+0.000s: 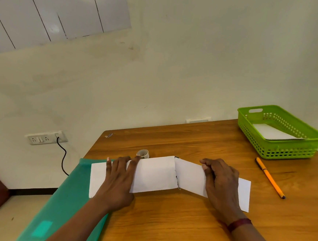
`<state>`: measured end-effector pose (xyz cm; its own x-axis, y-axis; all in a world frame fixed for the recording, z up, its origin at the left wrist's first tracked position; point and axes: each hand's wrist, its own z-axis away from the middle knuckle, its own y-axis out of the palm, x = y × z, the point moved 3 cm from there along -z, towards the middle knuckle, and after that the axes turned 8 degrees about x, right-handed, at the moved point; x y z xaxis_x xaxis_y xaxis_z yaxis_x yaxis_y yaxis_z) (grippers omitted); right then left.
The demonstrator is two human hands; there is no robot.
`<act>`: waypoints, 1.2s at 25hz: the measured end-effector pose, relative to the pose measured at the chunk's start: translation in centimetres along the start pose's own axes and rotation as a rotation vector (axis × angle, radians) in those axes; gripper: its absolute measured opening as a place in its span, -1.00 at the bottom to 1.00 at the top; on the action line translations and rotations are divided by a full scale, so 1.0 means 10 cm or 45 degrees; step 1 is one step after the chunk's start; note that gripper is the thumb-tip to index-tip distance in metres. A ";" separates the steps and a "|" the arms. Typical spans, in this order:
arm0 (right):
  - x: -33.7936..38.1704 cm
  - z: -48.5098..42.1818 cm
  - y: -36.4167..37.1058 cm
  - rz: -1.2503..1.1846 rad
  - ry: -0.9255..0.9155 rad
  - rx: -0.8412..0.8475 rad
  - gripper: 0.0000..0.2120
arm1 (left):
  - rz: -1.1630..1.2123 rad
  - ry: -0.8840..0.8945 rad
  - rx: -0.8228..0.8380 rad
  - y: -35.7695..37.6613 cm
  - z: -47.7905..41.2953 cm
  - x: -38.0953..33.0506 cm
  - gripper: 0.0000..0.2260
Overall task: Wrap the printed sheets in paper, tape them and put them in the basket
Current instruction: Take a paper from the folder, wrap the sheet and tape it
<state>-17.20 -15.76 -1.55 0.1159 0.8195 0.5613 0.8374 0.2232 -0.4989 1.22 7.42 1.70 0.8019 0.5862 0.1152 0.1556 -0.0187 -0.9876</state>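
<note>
Two grips on my wrapping paper (155, 175): left grip (118, 180) flat, released, pressing; right grip (220, 184) pinching a flap. Tape roll (142, 153) touches behind; pen (269, 177) and basket (277, 148) to the right.

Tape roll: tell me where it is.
Head view: the tape roll sits left of centre on the table, just behind the wrapping paper, by the left hand.
</note>
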 end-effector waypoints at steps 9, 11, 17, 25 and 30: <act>-0.04 0.00 0.02 0.139 0.050 0.071 -0.83 | 0.006 0.041 -0.093 0.13 -0.01 0.00 0.05; -0.02 0.01 0.02 0.131 -0.002 0.071 -0.85 | -0.007 0.058 -0.095 0.18 -0.02 0.00 0.05; -0.04 0.01 0.00 0.169 -0.035 0.077 -0.87 | -0.016 0.020 -0.085 0.24 -0.02 0.04 0.02; 0.03 0.05 0.10 0.158 -0.159 0.174 -0.82 | -0.106 0.186 -0.151 0.22 -0.01 -0.08 0.06; 0.06 0.02 -0.01 0.090 -0.085 -0.059 -0.71 | 0.067 0.071 -0.128 0.23 -0.08 -0.15 -0.02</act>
<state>-17.30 -15.16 -1.33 0.1411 0.8660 0.4798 0.8522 0.1404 -0.5040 0.84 5.89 -0.66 0.8408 0.5366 0.0722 0.1673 -0.1307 -0.9772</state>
